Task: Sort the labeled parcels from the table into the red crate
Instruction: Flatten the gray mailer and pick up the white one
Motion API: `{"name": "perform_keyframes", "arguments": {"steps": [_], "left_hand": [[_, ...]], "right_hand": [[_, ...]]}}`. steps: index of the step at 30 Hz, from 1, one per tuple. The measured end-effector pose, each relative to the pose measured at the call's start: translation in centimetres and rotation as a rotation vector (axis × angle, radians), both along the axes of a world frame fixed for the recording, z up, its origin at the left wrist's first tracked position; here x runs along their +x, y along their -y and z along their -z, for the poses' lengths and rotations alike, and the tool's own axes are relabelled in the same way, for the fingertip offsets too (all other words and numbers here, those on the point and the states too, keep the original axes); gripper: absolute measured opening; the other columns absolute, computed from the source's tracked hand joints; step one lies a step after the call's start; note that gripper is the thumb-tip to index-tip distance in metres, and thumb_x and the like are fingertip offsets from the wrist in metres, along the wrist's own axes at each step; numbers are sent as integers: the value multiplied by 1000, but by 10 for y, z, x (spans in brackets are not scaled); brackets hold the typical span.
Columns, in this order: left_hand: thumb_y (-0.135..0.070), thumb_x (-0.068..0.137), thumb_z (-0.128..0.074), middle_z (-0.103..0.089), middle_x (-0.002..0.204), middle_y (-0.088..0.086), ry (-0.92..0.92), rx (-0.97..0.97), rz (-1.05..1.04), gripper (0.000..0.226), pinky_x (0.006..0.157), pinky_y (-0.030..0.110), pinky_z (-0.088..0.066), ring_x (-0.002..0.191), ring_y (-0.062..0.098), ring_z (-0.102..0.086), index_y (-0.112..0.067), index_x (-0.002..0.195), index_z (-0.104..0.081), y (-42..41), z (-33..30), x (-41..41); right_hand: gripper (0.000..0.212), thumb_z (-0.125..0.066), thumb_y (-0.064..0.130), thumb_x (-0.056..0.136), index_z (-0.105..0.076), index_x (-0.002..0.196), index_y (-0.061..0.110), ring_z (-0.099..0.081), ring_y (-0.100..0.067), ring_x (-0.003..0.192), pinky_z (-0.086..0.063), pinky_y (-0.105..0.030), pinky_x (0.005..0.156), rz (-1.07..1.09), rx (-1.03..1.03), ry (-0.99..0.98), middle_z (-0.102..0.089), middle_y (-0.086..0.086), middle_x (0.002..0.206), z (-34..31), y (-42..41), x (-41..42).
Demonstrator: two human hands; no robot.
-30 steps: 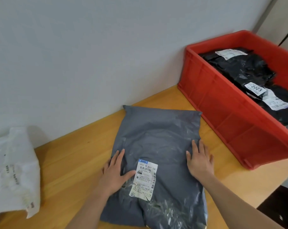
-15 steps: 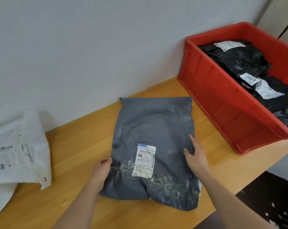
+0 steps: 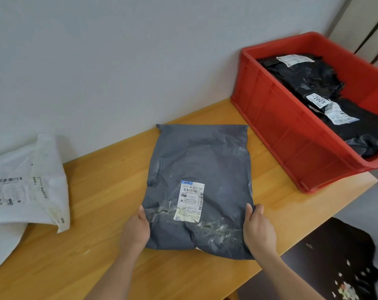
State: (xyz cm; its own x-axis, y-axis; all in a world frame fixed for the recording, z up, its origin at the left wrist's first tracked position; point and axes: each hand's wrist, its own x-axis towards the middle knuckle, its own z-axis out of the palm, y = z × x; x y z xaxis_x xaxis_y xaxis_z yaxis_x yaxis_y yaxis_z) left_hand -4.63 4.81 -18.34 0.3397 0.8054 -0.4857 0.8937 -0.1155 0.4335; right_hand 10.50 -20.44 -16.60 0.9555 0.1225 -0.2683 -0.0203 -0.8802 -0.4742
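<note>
Bare table (image 3: pixel 268 169) separates the grey parcel (image 3: pixel 201 169) from the red crate (image 3: pixel 292 135).

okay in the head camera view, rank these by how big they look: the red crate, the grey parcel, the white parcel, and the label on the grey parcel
Largest to smallest as they appear:
1. red crate, though cut off at the right edge
2. grey parcel
3. white parcel, cut off at the left edge, so its full extent is unsure
4. label on the grey parcel
</note>
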Motion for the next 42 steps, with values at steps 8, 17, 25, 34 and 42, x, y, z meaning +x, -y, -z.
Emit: {"name": "perform_keyframes", "arguments": {"steps": [8, 17, 25, 34, 42], "left_hand": [[-52, 100, -18, -60, 83, 9, -24, 167, 78, 57, 62, 37, -42, 72, 26, -56, -9, 85, -52, 4, 8, -12], [-51, 100, -17, -8, 162, -17, -28, 308, 1027, 52, 119, 51, -14, 150, 20, -9, -44, 151, -17, 13, -2, 51], [-33, 101, -39, -42, 130, -4, 113, 465, 985, 32, 101, 41, -39, 115, 18, -49, -22, 125, -57, 12, -11, 74], [-56, 93, -50, 15, 163, -4, -218, 98, 847, 82, 121, 51, -9, 150, 31, 1, -48, 150, 9, -14, -2, 78], [-54, 97, -42, 16, 162, -13, -260, 210, 1001, 67, 120, 52, -3, 150, 31, 4, -54, 149, 1, -14, 4, 55]], "right_hand": [[43, -32, 46, 101, -42, 129, 14, -60, -33, 96, -46, -39, 67, -73, -225, 97, -60, -10, 111, 14, 14, 26], [31, -40, 49, 93, -57, 116, 38, -41, -22, 124, -39, -44, 98, -824, -156, 337, -42, 7, 141, 23, -59, 14], [17, -75, 25, 73, -63, 82, 17, -57, -25, 85, -51, -39, 72, -567, -241, 394, -54, -3, 94, 17, -93, 31], [63, -35, 48, 101, 2, 151, 47, 15, -27, 149, -2, -57, 119, -714, -272, -159, 18, 12, 161, 15, -107, 52], [48, -43, 32, 96, -39, 144, 39, -9, -26, 150, -8, -47, 119, -957, -224, 192, -1, 13, 161, 28, -113, 24]]}}
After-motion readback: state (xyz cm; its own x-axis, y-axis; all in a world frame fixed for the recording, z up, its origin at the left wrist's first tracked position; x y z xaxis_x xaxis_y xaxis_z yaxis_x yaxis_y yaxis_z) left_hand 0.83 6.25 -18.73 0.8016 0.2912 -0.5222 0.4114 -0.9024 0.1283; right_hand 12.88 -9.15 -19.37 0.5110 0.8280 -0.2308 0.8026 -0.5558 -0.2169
